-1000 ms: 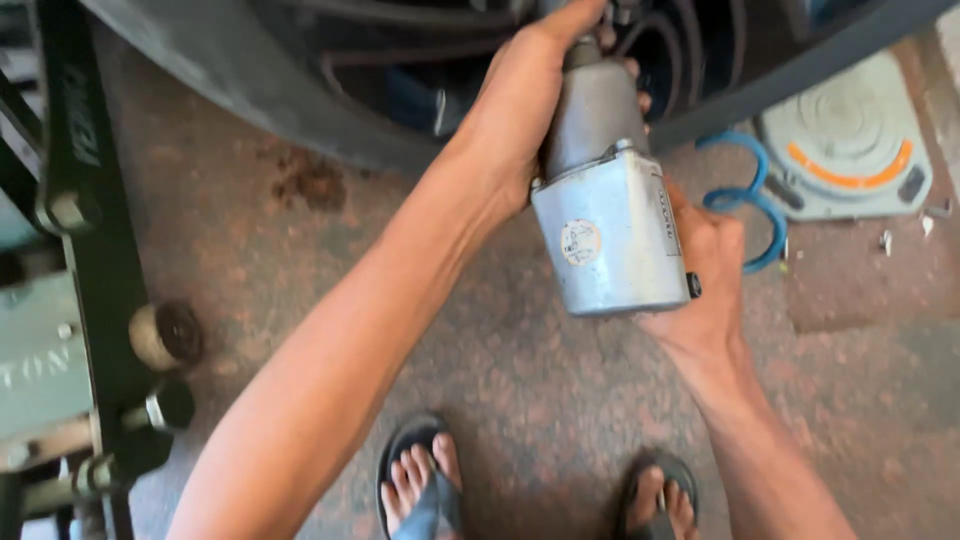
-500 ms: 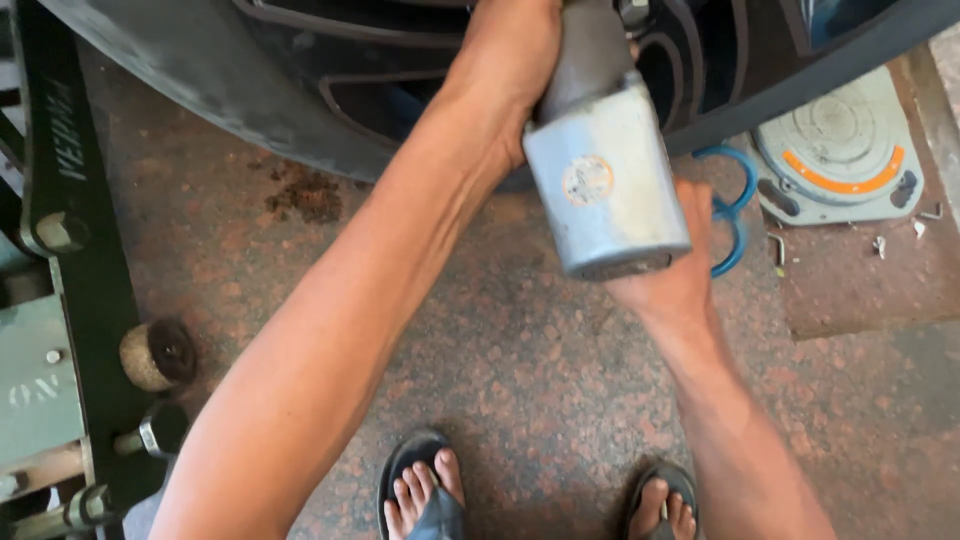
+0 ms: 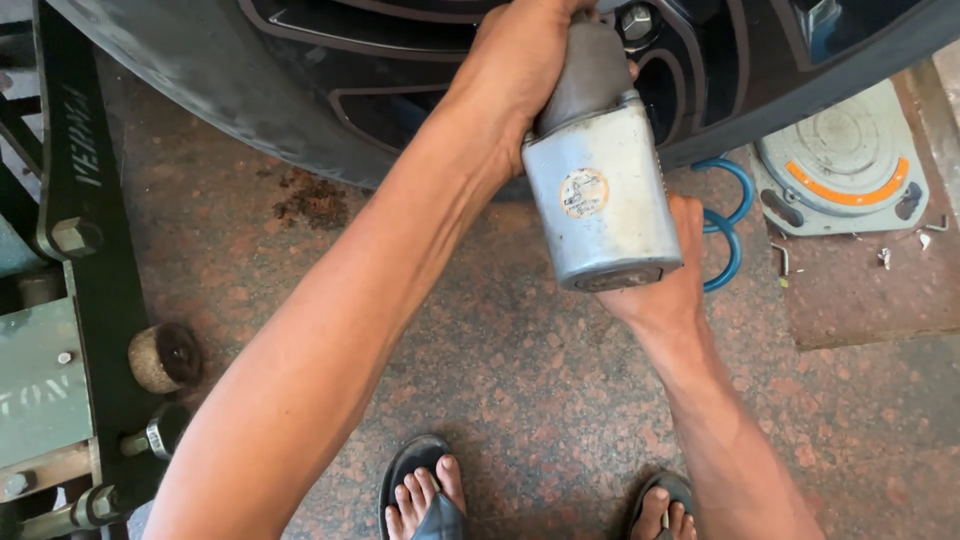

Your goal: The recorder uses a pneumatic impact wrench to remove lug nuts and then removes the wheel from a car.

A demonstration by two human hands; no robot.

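Observation:
A grey metal impact wrench (image 3: 600, 190) points up at a car wheel (image 3: 400, 60) with dark spokes and a black tyre. My left hand (image 3: 520, 60) is wrapped round the wrench's front nose, close to a lug nut (image 3: 637, 20) on the wheel. My right hand (image 3: 665, 285) grips the wrench from below, at its handle, mostly hidden behind the tool body. A round sticker sits on the back face of the wrench.
A blue coiled air hose (image 3: 728, 225) lies on the speckled stone floor behind the wrench. A grey round turnplate with an orange band (image 3: 845, 165) lies at the right. A dark green lift frame (image 3: 70, 250) stands at the left. My sandalled feet (image 3: 430, 495) are below.
The wrench and both hands have moved up and closer to the wheel hub. The view has tilted slightly, so the lug nut now shows beside the tool's nose.

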